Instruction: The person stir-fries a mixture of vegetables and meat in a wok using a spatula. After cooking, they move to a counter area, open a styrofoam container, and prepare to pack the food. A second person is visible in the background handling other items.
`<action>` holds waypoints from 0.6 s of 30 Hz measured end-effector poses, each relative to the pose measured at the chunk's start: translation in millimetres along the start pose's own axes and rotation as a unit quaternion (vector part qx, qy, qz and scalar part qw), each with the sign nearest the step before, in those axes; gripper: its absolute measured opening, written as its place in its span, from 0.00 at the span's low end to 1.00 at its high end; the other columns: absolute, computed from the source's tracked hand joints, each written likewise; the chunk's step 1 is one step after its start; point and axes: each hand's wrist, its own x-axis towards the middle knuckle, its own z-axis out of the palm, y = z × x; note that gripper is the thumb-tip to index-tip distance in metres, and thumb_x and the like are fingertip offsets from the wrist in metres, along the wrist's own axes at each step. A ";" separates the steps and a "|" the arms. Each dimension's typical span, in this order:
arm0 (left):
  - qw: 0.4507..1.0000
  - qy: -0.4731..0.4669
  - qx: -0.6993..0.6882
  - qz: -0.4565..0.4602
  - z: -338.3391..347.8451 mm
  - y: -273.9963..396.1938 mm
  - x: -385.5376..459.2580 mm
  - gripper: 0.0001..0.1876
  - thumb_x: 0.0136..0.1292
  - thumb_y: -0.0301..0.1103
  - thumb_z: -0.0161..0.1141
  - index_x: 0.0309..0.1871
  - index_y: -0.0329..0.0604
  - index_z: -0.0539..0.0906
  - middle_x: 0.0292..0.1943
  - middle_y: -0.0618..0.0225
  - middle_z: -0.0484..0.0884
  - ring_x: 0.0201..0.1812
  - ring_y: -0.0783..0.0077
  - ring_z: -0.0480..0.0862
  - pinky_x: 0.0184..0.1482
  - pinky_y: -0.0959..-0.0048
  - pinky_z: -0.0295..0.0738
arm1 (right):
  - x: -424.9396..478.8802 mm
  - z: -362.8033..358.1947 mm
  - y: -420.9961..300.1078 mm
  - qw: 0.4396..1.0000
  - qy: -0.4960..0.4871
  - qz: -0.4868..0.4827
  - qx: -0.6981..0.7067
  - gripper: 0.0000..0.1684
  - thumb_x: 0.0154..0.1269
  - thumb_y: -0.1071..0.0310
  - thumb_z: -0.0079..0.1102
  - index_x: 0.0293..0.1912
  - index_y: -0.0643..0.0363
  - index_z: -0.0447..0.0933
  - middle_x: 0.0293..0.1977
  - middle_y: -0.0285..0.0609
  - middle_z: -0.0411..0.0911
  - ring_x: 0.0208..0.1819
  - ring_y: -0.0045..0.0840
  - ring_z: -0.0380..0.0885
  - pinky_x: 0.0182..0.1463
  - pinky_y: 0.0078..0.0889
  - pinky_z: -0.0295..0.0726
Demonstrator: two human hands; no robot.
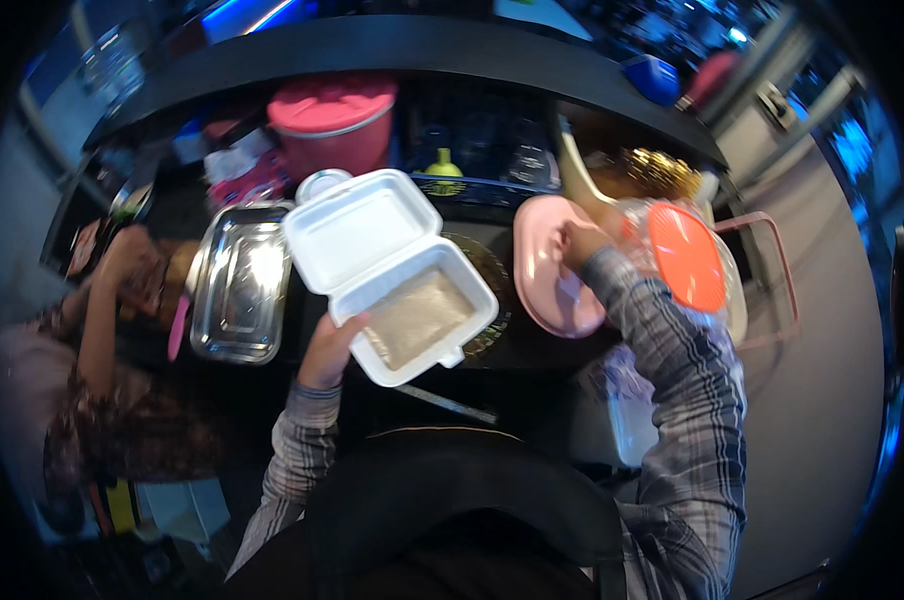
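Note:
My left hand [330, 346] holds an opened white foam clamshell box [473, 289] by its near-left corner, thumb over the rim. A flat brownish sheet [420, 319], perhaps paper or plastic film, lines its lower half; the raised lid half [365, 221] has nothing in it. To the right, my right hand [583, 246] is on the middle of a pink oval plastic lid [545, 300], fingers curled at its centre, where the grip is partly hidden. Left of the box lies a shiny rectangular steel tray [238, 300]. Behind the box, a patterned round plate or mat [489, 262] shows partly.
Another person's hand [133, 259] works at the far left, near a pink-handled utensil [178, 330]. A pink lidded bucket [335, 135] and a dark crate [489, 187] stand at the back. An orange-lidded container [688, 255] stands right, beside a pink metal frame [786, 277].

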 end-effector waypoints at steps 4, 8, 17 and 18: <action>1.000 -0.012 -0.012 0.006 3.8 -3.2 11.8 0.21 0.60 0.28 0.52 0.56 0.30 0.68 0.51 0.61 0.74 0.51 0.70 0.74 0.54 0.74 0.66 | -25.1 -56.3 -7.8 0.992 -0.055 -0.009 0.117 0.13 0.51 0.71 0.55 0.40 0.58 0.72 0.25 0.43 0.77 0.27 0.26 0.77 0.30 0.26 0.76; 0.997 -0.065 -0.026 -0.027 21.2 -6.4 28.7 0.22 0.60 0.28 0.51 0.58 0.30 0.65 0.53 0.59 0.72 0.53 0.69 0.72 0.56 0.73 0.64 | -95.7 -150.3 -1.5 0.913 -0.085 -0.034 0.397 0.22 0.50 0.73 0.56 0.48 0.56 0.68 0.23 0.37 0.75 0.26 0.18 0.76 0.28 0.20 0.75; 0.994 -0.095 0.019 -0.043 70.2 -15.3 26.2 0.23 0.60 0.28 0.49 0.58 0.29 0.64 0.53 0.58 0.71 0.53 0.67 0.72 0.56 0.72 0.64 | -212.8 -214.3 203.1 0.925 0.346 0.109 0.116 0.24 0.51 0.70 0.55 0.51 0.53 0.70 0.29 0.45 0.78 0.30 0.27 0.77 0.35 0.28 0.75; 0.994 -0.097 0.020 -0.046 72.5 -16.6 25.0 0.22 0.61 0.28 0.49 0.58 0.29 0.64 0.53 0.58 0.71 0.53 0.68 0.72 0.56 0.72 0.64 | -216.6 -205.0 226.0 0.916 0.361 0.167 0.053 0.23 0.51 0.68 0.55 0.51 0.53 0.71 0.30 0.47 0.79 0.32 0.33 0.79 0.37 0.32 0.76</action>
